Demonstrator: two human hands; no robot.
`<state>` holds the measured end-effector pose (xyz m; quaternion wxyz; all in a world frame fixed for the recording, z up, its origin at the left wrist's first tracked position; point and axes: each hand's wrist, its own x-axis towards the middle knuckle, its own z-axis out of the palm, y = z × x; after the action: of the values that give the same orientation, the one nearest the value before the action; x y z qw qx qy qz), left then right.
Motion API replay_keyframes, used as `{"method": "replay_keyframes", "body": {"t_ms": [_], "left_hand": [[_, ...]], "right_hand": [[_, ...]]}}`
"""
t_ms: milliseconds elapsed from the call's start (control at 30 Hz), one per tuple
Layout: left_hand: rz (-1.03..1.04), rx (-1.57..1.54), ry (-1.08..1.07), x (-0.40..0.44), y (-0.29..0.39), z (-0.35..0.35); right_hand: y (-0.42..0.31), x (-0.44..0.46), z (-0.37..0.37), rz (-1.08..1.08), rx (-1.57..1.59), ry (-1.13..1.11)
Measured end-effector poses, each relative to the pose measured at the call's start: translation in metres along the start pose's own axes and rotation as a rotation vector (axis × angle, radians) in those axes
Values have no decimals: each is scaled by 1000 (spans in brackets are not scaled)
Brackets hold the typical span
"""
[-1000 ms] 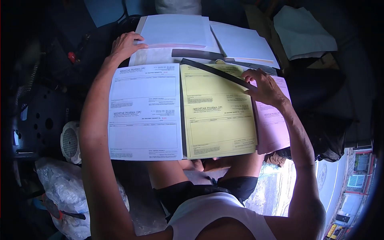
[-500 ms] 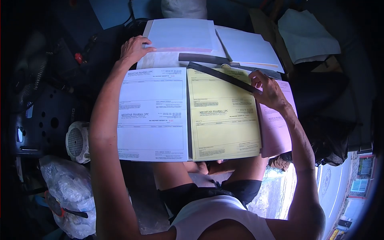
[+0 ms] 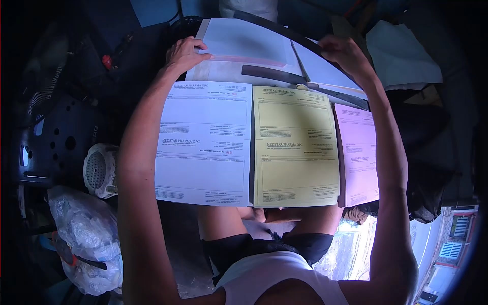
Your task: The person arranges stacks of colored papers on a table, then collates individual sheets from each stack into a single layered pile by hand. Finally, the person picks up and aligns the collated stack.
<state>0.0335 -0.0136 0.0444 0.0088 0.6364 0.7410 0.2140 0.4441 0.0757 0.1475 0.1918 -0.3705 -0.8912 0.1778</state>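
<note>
Yellow forms (image 3: 297,175); white forms (image 3: 201,168) left, pink forms (image 3: 360,158) right. Beyond them: pale work surface (image 3: 218,72); right hand (image 3: 349,55), fingers clenched on dark strip (image 3: 277,25); left hand (image 3: 184,55) at paper stack (image 3: 249,40), grip indeterminable. Far left: plastic bag (image 3: 86,234).

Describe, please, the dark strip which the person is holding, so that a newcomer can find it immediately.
Begin at the yellow forms; beyond them lie white paper stacks. Crossing over these, a long dark strip slants to the grip of the right hand. Unlike the flat dark strip lying nearer the forms, this one is held.
</note>
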Motion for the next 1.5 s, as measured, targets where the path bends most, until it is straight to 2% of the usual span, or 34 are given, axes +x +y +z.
{"method": "replay_keyframes", "body": {"t_ms": [33,67,167,333,400,533,633,700,767,833,900,1067,1133,1167,1233,1300,1367,1400,1433,1500], "left_hand": [[1,3,5,0,1,-1],[-7,-4,0,-1,2,-2],[-26,-23,-24,-1,6,-7],[-27,3,-13,1,4,-3],[-22,15,1,0,2,-1],[-7,-7,-20,1,-2,1],[22,-6,-38,2,-7,-1],[49,-13,-66,0,-10,-4],[226,185,97,-13,-10,-15],[198,177,24,-28,-5,-40],[197,207,8,-66,13,-72],[315,-35,129,-203,57,-127],[324,-100,131,-262,87,-130],[329,-127,111,-288,104,-129],[395,-202,52,-330,136,-114],[410,-251,-24,-356,169,-90],[470,-249,-83,-364,200,-71],[512,-238,-126,-358,210,-67],[514,-230,-125,-347,217,-63],[548,-307,-108,-309,230,-54]], "right_hand": [[5,23,15,-72,65,109],[10,48,29,-102,83,108],[6,107,71,-21,162,-6],[-1,152,129,-97,188,-45],[-1,158,142,-164,8,-16],[0,149,141,-167,-47,-26],[1,130,124,-125,-209,44],[4,105,98,-221,-196,42],[2,65,69,-202,-215,26],[0,15,41,-230,-218,68],[-1,-44,17,-177,-197,45],[14,-190,-9,-76,-284,44],[22,-242,-18,143,-276,132],[26,-267,-22,155,-278,137],[36,-313,-22,321,-186,256],[45,-354,-16,367,-204,324],[57,-388,-3,379,-231,416],[49,-397,1,466,-267,444],[38,-405,4,465,-260,449],[13,-415,11,510,-304,724]]}}
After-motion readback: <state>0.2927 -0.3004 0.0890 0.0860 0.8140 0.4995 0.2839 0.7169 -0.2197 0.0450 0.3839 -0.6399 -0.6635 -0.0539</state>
